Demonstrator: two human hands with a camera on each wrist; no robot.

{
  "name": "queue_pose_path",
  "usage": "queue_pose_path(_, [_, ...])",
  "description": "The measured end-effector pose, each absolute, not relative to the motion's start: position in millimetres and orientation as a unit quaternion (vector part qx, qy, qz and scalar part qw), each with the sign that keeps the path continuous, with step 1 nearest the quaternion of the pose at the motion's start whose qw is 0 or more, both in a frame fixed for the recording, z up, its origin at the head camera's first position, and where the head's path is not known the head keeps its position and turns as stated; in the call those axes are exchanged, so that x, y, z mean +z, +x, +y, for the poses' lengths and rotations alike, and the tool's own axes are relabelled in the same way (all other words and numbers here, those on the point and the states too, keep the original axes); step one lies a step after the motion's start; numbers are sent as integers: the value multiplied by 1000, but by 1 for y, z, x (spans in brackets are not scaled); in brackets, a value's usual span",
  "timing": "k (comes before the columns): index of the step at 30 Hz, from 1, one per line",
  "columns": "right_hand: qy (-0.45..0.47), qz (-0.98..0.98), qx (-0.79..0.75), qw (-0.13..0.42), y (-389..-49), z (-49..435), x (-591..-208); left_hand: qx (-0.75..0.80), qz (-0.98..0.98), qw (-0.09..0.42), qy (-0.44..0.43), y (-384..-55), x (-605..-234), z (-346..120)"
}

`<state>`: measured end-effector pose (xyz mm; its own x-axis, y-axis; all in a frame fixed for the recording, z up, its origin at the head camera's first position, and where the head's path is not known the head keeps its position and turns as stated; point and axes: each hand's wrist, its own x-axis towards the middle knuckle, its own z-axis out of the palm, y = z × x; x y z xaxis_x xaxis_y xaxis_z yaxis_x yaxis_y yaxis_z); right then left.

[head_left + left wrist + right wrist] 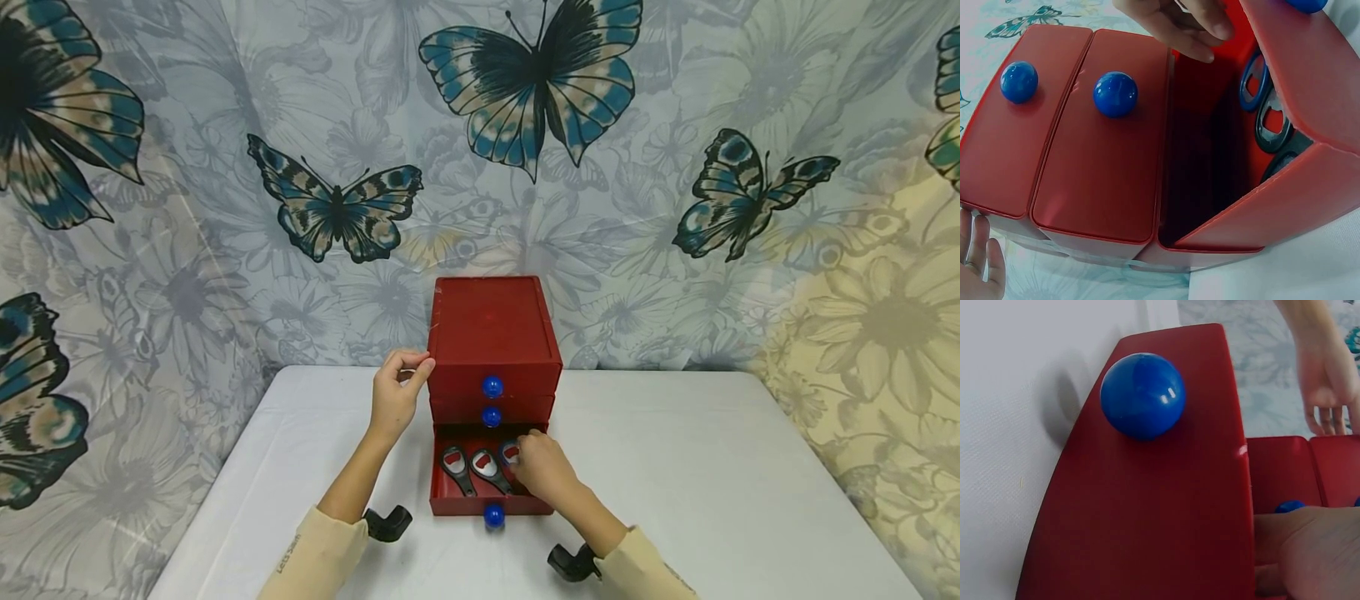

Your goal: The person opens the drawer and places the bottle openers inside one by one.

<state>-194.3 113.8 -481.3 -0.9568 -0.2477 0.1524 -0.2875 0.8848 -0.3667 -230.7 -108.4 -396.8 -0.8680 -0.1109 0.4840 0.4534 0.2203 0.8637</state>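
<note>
A red drawer cabinet (489,321) stands on the white table, its bottom drawer (491,506) pulled out. In that drawer lie a black bottle opener (455,467), another black bottle opener (487,468) and a blue-rimmed bottle opener (1254,81). My right hand (545,467) is over the drawer's right side; in the left wrist view its bent fingers are a little apart from the blue opener, with no opener between the fingertips. My left hand (397,392) is at the cabinet's left side, fingertips by its upper front corner, fingers extended in the right wrist view.
Above the pulled-out drawer are two closed drawers with an upper blue knob (492,387) and a lower blue knob (491,417). The open drawer has its own blue knob (493,517). A butterfly-patterned cloth (337,208) hangs behind the white table (675,467).
</note>
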Motion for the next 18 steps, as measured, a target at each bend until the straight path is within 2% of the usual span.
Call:
queue_pose_path(11, [153, -924, 351, 16, -186, 119, -468, -620, -743, 227, -111, -231, -397, -108])
queue_pose_path(18, [206, -869, 448, -17, -173, 126, -464, -622, -741, 228, -112, -230, -396, -107])
